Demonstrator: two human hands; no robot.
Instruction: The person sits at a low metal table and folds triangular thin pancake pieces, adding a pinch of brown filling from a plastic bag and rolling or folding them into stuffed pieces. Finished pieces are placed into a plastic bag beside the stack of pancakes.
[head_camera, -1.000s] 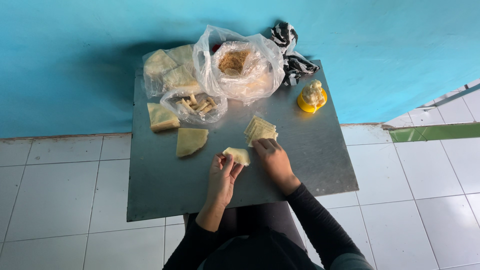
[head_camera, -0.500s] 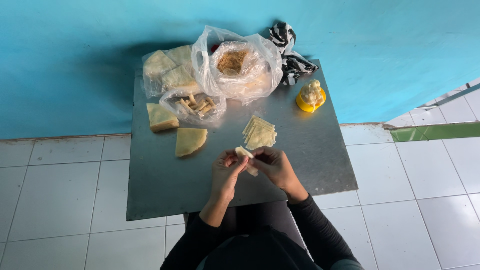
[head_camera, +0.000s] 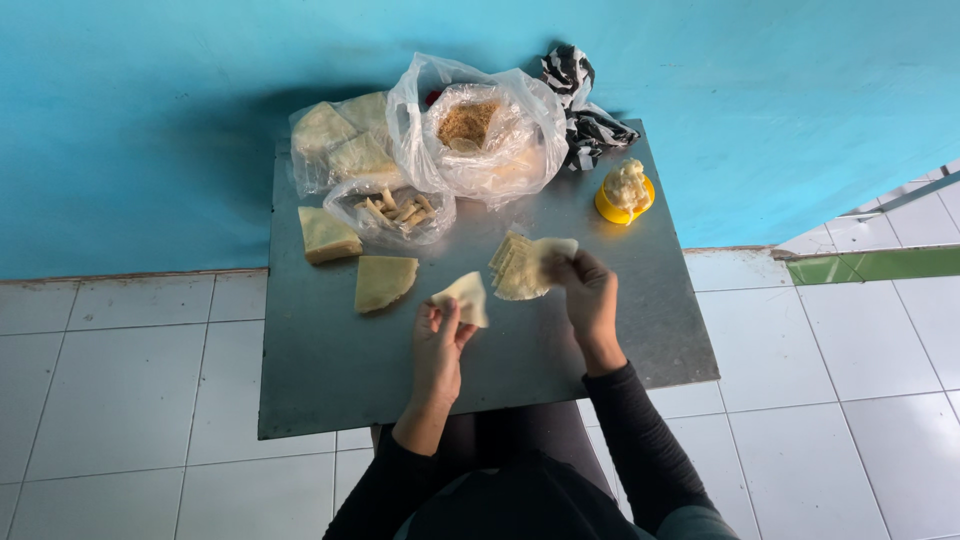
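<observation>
My left hand (head_camera: 438, 345) holds one thin, pale triangular wrapper sheet (head_camera: 463, 297) just above the grey metal table (head_camera: 330, 380). My right hand (head_camera: 590, 295) reaches to a small fanned stack of the same pale wrappers (head_camera: 520, 268) lying on the table, with its fingers on the stack's top sheet, whose corner is lifted. Left of my left hand lie two thicker stacks of wrappers, a wedge-shaped stack (head_camera: 383, 281) and a block stack (head_camera: 327, 235).
At the table's back stand a clear bag of brown filling (head_camera: 470, 125), a bag of wrapper packs (head_camera: 335, 145), a bag of small sticks (head_camera: 395, 212), a yellow bowl of white paste (head_camera: 625, 192) and a black-and-white cloth (head_camera: 580, 110). Blue wall behind, white floor tiles around.
The hands met over one wrapper in front of the stack, then parted. My left hand now holds that sheet alone, and my right hand has moved back to the fanned stack.
</observation>
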